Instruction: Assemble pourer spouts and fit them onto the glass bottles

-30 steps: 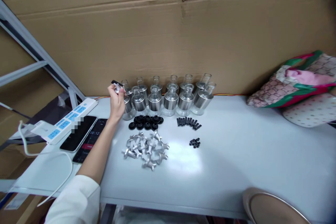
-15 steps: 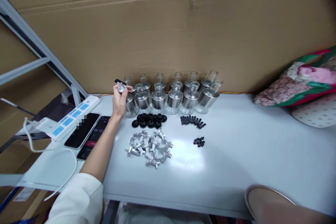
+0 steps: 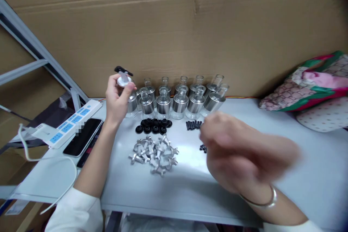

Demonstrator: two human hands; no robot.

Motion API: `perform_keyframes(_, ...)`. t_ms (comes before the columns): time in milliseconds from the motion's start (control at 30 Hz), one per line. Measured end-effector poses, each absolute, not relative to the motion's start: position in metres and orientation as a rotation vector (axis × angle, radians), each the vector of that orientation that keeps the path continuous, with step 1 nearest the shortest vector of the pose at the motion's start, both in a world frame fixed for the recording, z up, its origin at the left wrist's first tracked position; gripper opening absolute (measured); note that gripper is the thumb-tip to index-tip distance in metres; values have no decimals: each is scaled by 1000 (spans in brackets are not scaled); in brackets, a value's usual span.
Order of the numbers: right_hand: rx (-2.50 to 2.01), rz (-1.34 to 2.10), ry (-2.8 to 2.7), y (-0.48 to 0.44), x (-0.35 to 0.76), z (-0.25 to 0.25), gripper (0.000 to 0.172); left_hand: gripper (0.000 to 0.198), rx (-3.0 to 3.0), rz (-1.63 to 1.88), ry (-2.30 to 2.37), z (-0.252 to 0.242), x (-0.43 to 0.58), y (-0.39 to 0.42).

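The white table [image 3: 190,192] carries everything, and over its near right part the right hand [image 3: 239,152] sweeps as a large blur. I cannot tell whether its fingers are curled on something or hang loose. The left hand [image 3: 115,99] is raised at the left end of the glass bottles [image 3: 174,99], with thumb and fingers pinched around a small silver cap piece [image 3: 123,76] with a black top, held up just above the nearest bottle neck. The bottles stand in two tight rows and the two at the right end already lean, so a knock from either wrist would likely topple several together. The right hand passes low over the loose parts, and its sleeve or bracelet [image 3: 261,201] could scatter them off the smooth top. The pinch on the cap piece looks light, so it could slip and drop among the bottles. Behind everything rises a cardboard wall [image 3: 174,25], and a patterned bag [image 3: 304,83] lies at the far right, well apart. A power strip [image 3: 72,123] and a dark phone [image 3: 81,137] crowd the left forearm's side. Between the person and the bottles lie a heap of silver fittings [image 3: 153,154], a cluster of black washers [image 3: 153,126], a row of black tubes [image 3: 193,124] and a few tiny black rings [image 3: 202,148], partly hidden by the right hand.
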State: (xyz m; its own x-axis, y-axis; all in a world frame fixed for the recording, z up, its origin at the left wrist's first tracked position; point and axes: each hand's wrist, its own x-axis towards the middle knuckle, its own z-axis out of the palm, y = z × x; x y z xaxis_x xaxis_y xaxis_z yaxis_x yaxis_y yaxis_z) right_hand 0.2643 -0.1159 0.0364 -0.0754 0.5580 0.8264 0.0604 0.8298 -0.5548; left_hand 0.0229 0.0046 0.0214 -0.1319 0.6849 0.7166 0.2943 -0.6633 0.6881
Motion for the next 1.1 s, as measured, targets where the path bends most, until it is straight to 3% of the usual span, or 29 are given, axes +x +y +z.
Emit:
perform_keyframes(67, -449, 311, -1493, -93, 244, 33, 14, 34, 1998, 1651, 1133, 36, 41, -18)
perform_keyframes(200, -621, 569, -1425, -71, 229, 26, 39, 26, 2298, 1386, 1084, 48, 79, -56)
perform_keyframes(367, -652, 854, -1518, -71, 232, 25, 26, 20, 2263, 1261, 943, 40, 101, -66)
perform_keyframes(533, -588, 767, -1446, -70, 237, 33, 27, 29, 1950, 1069, 874, 28, 107, -68)
perform_keyframes(633, -555, 769, -1552, -69, 243, 39, 26, 35, 1925, 1063, 832, 26, 111, -73)
perform_keyframes(800, -652, 910, -1717, -73, 249, 48, 24, 29, 1876, 1047, 798, 29, 110, -77)
perform_keyframes(1100, -625, 923, -1556, -73, 243, 46, 31, 40, 1698, 1058, 716, 24, 112, -72)
